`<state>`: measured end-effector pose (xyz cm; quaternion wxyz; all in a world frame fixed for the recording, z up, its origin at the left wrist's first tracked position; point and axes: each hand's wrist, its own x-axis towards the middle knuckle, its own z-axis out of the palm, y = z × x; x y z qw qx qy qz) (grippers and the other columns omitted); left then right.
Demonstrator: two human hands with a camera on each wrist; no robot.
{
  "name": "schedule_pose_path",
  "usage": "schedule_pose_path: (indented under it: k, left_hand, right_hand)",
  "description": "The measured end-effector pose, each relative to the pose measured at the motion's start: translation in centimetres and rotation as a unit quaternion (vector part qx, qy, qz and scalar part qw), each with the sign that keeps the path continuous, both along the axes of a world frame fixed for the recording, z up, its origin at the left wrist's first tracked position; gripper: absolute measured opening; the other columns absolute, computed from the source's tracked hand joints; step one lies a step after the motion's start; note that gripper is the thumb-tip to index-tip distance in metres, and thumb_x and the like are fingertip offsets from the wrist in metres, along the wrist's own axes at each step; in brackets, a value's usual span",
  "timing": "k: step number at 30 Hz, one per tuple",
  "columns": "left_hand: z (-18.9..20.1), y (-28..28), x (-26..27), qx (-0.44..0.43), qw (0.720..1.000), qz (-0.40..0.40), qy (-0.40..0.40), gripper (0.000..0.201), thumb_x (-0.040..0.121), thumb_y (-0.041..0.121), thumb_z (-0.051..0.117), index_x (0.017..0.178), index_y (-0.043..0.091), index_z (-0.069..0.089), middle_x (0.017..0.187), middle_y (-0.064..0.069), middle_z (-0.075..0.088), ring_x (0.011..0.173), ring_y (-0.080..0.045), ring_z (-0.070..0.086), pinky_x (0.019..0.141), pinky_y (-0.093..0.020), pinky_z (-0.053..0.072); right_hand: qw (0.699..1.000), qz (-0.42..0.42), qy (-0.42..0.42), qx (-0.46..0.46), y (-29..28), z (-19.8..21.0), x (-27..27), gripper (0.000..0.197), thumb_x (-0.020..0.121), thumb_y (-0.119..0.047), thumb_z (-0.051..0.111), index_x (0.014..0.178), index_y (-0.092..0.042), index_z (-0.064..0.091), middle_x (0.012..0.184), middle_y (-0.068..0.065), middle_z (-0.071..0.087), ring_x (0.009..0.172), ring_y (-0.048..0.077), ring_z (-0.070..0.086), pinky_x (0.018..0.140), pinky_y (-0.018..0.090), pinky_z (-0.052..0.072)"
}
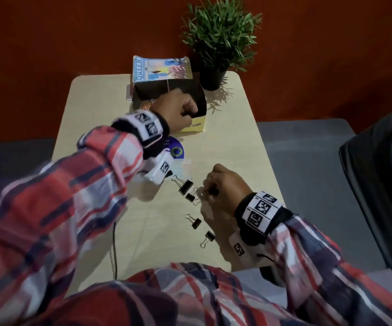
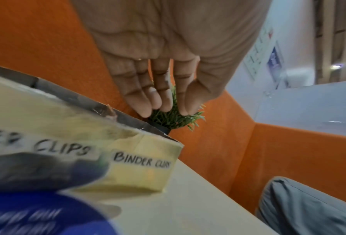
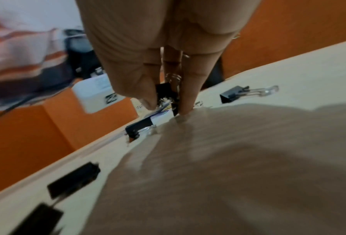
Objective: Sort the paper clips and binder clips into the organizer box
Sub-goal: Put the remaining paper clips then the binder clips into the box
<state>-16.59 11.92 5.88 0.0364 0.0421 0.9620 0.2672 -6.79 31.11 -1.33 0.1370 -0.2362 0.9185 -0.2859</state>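
The left hand [image 2: 168, 63] hangs with fingers straight and empty over the organizer box [image 1: 197, 123] labelled for binder clips. The right hand [image 1: 223, 187] pinches a black binder clip [image 3: 166, 93] at the table [image 1: 225, 149]; other clips lie nearby.

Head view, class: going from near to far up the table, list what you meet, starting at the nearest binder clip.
Nearest binder clip → next binder clip → right hand → organizer box → book.

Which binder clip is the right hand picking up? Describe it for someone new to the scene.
On the beige table, a diagonal row of black binder clips runs toward the person. The one pinched by the right hand is the small clip, second from the far end, beside a larger clip.
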Motion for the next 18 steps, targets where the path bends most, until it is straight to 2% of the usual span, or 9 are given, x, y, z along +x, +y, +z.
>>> schedule_pose_path:
  k: [2,5,7,8,10,11,14,16,18]
  left_hand:
    - [-1.0,-0.6,3.1,-0.038,0.996,-0.032,-0.076,0.027,0.080,0.027,0.071,0.105,0.027,0.063,0.109,0.003,0.056,0.097,-0.019,0.059,0.084,-0.035,0.051]
    - [-3.1,-1.1,7.8,-0.143,0.967,-0.092,-0.188,0.064,0.072,0.054,0.071,0.130,0.033,0.050,0.132,0.002,0.045,0.121,-0.023,0.044,0.100,-0.044,0.042]
    - [-4.2,-0.7,10.0,-0.161,0.958,-0.100,-0.214,0.073,0.070,0.061,0.068,0.134,0.039,0.042,0.133,0.005,0.040,0.122,-0.022,0.036,0.098,-0.043,0.042]
    - [-4.6,-0.3,10.8,-0.157,0.960,-0.098,-0.208,0.071,0.069,0.061,0.067,0.133,0.042,0.042,0.129,0.007,0.040,0.118,-0.019,0.034,0.095,-0.042,0.043]
    - [-5.0,0.6,12.0,-0.143,0.968,-0.092,-0.182,0.069,0.066,0.060,0.066,0.129,0.047,0.042,0.121,0.009,0.039,0.111,-0.016,0.033,0.091,-0.040,0.045]
    - [-5.2,1.1,12.3,-0.141,0.971,-0.095,-0.170,0.067,0.066,0.058,0.067,0.128,0.048,0.042,0.118,0.008,0.039,0.109,-0.016,0.034,0.089,-0.039,0.046]
    - [-5.5,2.3,12.6,-0.138,0.974,-0.117,-0.138,0.051,0.075,0.041,0.068,0.122,0.042,0.049,0.116,0.004,0.041,0.108,-0.022,0.037,0.086,-0.039,0.047]
    - [-5.5,2.7,12.6,-0.126,0.977,-0.125,-0.114,0.041,0.081,0.028,0.066,0.119,0.035,0.054,0.117,0.001,0.043,0.109,-0.026,0.040,0.086,-0.038,0.047]
    - [-5.5,2.9,12.5,-0.138,0.975,-0.142,-0.100,0.038,0.085,0.021,0.062,0.122,0.028,0.055,0.121,0.000,0.044,0.113,-0.028,0.039,0.086,-0.029,0.038]
  right_hand:
    - [0.997,-0.047,-0.019,-0.051,0.8,0.0,-0.5,0.010,0.071,-0.006,0.077,0.074,-0.002,0.067,0.085,0.008,0.055,0.070,0.024,0.060,0.067,0.031,0.051]
    - [0.984,-0.117,-0.066,-0.112,1.9,0.4,-1.5,0.017,0.071,0.000,0.077,0.069,-0.009,0.063,0.086,0.007,0.058,0.077,0.022,0.062,0.070,0.023,0.052]
    - [0.975,-0.151,-0.082,-0.140,2.4,1.1,-2.6,0.027,0.073,0.003,0.074,0.069,-0.018,0.058,0.088,0.004,0.062,0.080,0.020,0.063,0.066,0.012,0.050]
    - [0.971,-0.163,-0.085,-0.154,2.4,1.5,-3.4,0.030,0.074,0.005,0.072,0.070,-0.021,0.056,0.085,0.001,0.064,0.083,0.020,0.064,0.071,0.014,0.051]
    - [0.964,-0.174,-0.071,-0.188,1.8,2.9,-5.8,0.034,0.072,0.008,0.070,0.070,-0.022,0.055,0.078,-0.005,0.064,0.087,0.022,0.064,0.084,0.034,0.054]
    - [0.963,-0.173,-0.057,-0.197,1.1,3.9,-7.1,0.036,0.070,0.009,0.070,0.069,-0.023,0.055,0.076,-0.007,0.064,0.085,0.022,0.063,0.084,0.040,0.053]
    - [0.976,-0.135,0.026,-0.170,-1.8,7.6,-11.2,0.032,0.070,0.003,0.070,0.066,-0.026,0.057,0.078,-0.001,0.061,0.079,0.022,0.060,0.073,0.033,0.051]
    - [0.986,-0.097,0.097,-0.099,-4.3,9.5,-13.6,0.014,0.073,-0.004,0.070,0.074,-0.017,0.066,0.089,0.002,0.058,0.079,0.018,0.054,0.065,0.024,0.043]
    - [0.986,-0.067,0.153,-0.021,-6.9,10.2,-16.0,0.008,0.077,-0.008,0.069,0.085,-0.010,0.069,0.101,0.004,0.057,0.086,0.017,0.054,0.069,0.021,0.041]
